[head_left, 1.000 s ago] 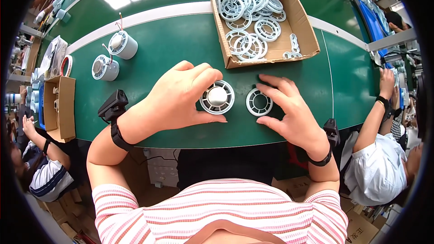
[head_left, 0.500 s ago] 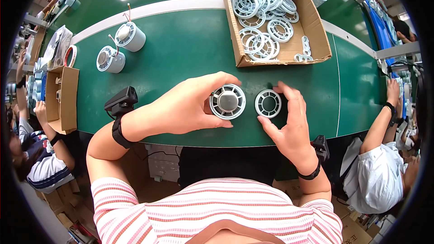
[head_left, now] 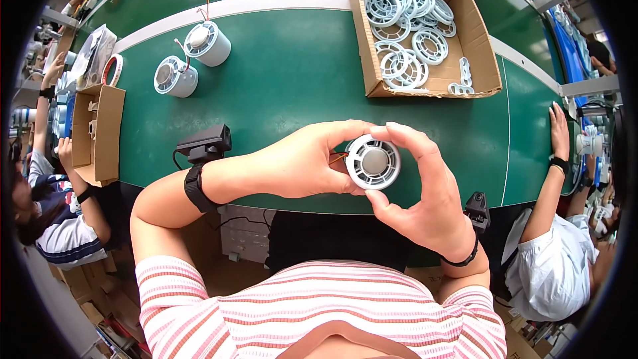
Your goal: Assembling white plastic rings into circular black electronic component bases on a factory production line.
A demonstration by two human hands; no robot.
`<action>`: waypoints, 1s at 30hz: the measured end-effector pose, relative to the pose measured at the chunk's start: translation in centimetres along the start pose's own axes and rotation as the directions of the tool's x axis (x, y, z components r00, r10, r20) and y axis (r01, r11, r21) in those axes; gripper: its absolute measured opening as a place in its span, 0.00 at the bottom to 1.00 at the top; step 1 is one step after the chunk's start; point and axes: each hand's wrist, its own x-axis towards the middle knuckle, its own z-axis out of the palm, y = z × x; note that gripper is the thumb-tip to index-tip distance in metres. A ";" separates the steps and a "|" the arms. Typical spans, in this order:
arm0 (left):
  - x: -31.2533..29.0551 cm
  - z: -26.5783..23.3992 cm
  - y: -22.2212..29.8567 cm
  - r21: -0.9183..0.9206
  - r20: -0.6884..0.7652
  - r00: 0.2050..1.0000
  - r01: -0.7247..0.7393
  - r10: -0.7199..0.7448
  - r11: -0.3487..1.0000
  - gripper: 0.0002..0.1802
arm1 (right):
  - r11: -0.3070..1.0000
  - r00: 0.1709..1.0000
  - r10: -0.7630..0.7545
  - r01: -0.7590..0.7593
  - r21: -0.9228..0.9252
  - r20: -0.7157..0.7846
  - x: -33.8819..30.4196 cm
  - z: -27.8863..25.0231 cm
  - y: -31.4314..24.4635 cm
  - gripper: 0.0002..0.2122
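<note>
A round white motor housing with a grey domed hub sits between my two hands, its face turned up. My left hand is closed round its left side, where short red and yellow wires show by the fingers. On the face, round the hub, lies a white slotted ring. The thumb and fingers of my right hand pinch its rim from the right. I cannot tell whether the ring is fully seated.
A cardboard box of white slotted rings stands at the back right. Two white motor housings with wires stand at the back left. A smaller carton is at the left edge. Co-workers sit at both sides.
My right hand has brought the ring leftward onto the housing, which my left hand has moved right. At the far right back, another person's hand now holds a white housing.
</note>
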 end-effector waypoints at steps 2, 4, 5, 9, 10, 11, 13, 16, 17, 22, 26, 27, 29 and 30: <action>0.0 -0.1 0.0 -0.006 0.002 1.000 0.005 -0.005 1.000 0.37 | 1.000 1.000 -0.018 0.017 0.022 0.024 0.1 0.0 0.0 0.37; 0.0 -0.1 0.0 -0.016 0.011 1.000 0.013 -0.013 1.000 0.37 | 1.000 1.000 -0.014 0.014 0.018 0.025 0.2 0.0 0.0 0.37; 0.1 -0.1 0.1 -0.017 0.012 1.000 0.015 -0.015 1.000 0.37 | 1.000 1.000 -0.011 0.010 0.013 0.023 0.2 0.0 0.0 0.36; 0.0 -0.1 0.4 0.049 0.017 0.999 0.027 -0.028 0.998 0.38 | 1.000 1.000 0.001 -0.001 0.030 0.012 0.1 0.1 0.2 0.35; 0.0 -0.1 0.5 0.054 0.024 0.999 0.025 -0.026 0.998 0.38 | 0.999 1.000 0.004 -0.005 0.042 0.008 0.1 0.2 0.2 0.35; 0.0 -0.2 0.6 0.058 0.032 0.999 0.023 -0.025 0.998 0.38 | 0.999 1.000 0.007 -0.007 0.045 0.007 0.1 0.1 0.2 0.35; 0.0 -0.4 0.7 0.063 0.041 0.999 0.026 -0.028 0.998 0.38 | 1.000 0.999 0.006 -0.005 -0.025 0.039 0.2 -0.3 0.1 0.34; 0.1 -1.5 1.2 -0.141 0.206 0.970 0.160 -0.129 0.977 0.41 | 0.998 0.998 -0.003 0.007 -0.067 0.062 0.3 -0.7 0.4 0.33; 0.2 -1.8 1.2 -0.139 0.206 0.970 0.161 -0.131 0.977 0.41 | 0.997 0.997 -0.012 0.017 -0.075 0.072 0.3 -0.8 0.5 0.33; 0.4 -2.1 1.3 -0.287 0.230 0.961 0.221 -0.157 0.932 0.37 | 0.998 0.997 0.011 -0.006 -0.069 0.080 0.3 -0.7 0.6 0.31; 0.5 -2.0 1.8 -0.380 0.197 0.941 0.332 -0.275 0.864 0.33 | 0.997 0.998 -0.011 0.016 -0.072 0.060 0.5 -0.5 0.6 0.33; 0.5 -2.1 1.8 -0.358 0.201 0.944 0.320 -0.262 0.877 0.32 | 0.997 0.998 -0.020 0.024 -0.067 0.061 0.3 -0.3 0.6 0.33; 0.7 -2.1 1.7 -0.328 0.195 0.949 0.301 -0.248 0.896 0.30 | 0.988 0.998 -0.025 0.034 -0.152 0.056 -0.2 0.3 0.8 0.34; 0.8 -1.9 1.6 -0.252 0.175 0.959 0.265 -0.225 0.931 0.29 | 0.980 0.998 -0.030 0.040 -0.196 0.051 -0.4 0.5 0.8 0.35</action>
